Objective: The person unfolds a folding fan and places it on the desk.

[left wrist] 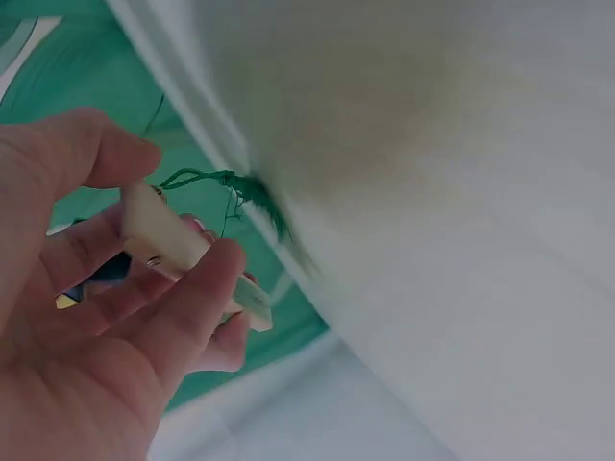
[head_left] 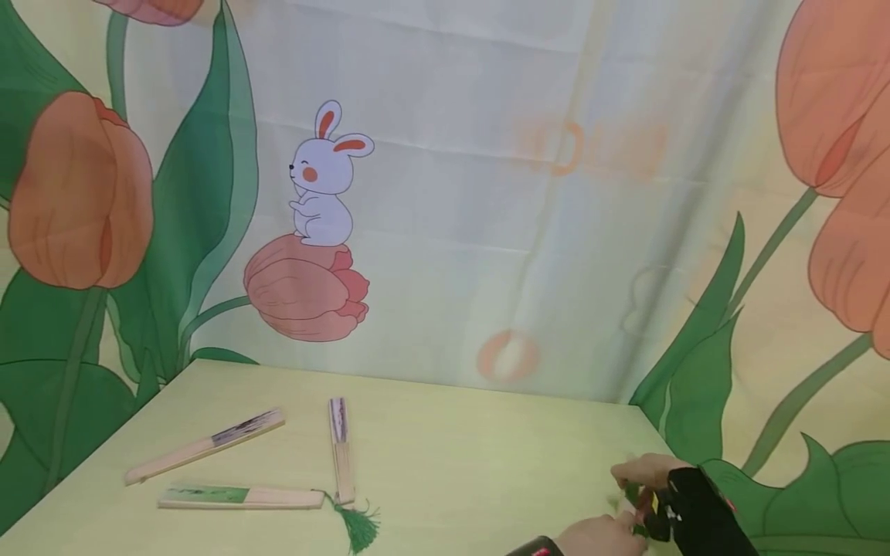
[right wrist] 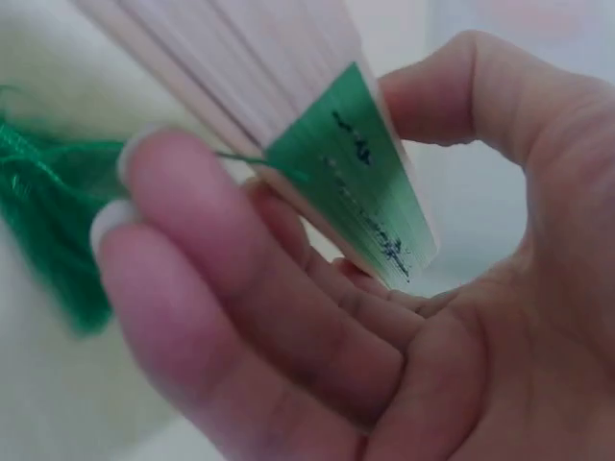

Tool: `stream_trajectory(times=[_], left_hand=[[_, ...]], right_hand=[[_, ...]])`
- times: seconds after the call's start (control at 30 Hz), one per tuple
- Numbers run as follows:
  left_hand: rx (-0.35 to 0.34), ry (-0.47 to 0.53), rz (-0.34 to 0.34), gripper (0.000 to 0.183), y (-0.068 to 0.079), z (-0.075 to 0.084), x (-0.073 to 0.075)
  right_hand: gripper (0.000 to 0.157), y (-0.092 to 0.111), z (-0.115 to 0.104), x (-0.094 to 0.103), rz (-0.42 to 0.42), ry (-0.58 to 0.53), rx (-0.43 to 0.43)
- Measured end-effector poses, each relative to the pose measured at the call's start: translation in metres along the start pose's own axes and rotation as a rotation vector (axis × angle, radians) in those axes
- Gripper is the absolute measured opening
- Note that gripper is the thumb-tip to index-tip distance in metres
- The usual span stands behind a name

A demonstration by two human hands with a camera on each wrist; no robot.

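At the right front of the table, both hands hold one folding fan [right wrist: 357,173] with pale ribs and a green section bearing dark marks. My right hand [head_left: 650,471] grips it, the thumb on one side and curled fingers on the other in the right wrist view. The left hand [left wrist: 106,327] pinches the narrow pivot end of the fan [left wrist: 163,230] between thumb and fingers. From that end hangs a green tassel [left wrist: 264,202] on a cord. In the head view, the hands mostly hide this fan; the left hand [head_left: 601,537] is cut by the bottom edge.
On the pale yellow table [head_left: 480,448] lie a fan with a dark purplish section [head_left: 208,444], a green-sectioned fan [head_left: 239,496] and an upright-pointing purplish fan [head_left: 341,448]. A green tassel [head_left: 360,529] lies beside them. Behind hangs a printed cloth [head_left: 445,232] with tulips and a rabbit.
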State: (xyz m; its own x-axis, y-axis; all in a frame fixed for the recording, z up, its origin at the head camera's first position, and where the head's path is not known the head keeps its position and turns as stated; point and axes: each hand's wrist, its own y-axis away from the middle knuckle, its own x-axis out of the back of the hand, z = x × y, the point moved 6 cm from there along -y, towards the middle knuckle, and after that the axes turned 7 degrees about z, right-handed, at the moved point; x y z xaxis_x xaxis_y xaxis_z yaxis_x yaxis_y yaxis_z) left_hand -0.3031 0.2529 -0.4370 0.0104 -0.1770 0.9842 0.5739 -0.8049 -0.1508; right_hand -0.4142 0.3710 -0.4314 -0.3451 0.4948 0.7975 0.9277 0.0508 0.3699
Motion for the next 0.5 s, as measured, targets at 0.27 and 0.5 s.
stream_trajectory(times=[0.27, 0.5], left_hand=[[0.039, 0.004, 0.231, 0.027, 0.039, -0.044, 0.051], [0.159, 0.039, 0.399, 0.044, 0.074, -0.075, 0.067]], right_hand=[[0.029, 0.016, -0.079, 0.007, 0.134, -0.177, 0.009], [0.028, 0.018, -0.141, 0.001, 0.197, -0.256, 0.091]])
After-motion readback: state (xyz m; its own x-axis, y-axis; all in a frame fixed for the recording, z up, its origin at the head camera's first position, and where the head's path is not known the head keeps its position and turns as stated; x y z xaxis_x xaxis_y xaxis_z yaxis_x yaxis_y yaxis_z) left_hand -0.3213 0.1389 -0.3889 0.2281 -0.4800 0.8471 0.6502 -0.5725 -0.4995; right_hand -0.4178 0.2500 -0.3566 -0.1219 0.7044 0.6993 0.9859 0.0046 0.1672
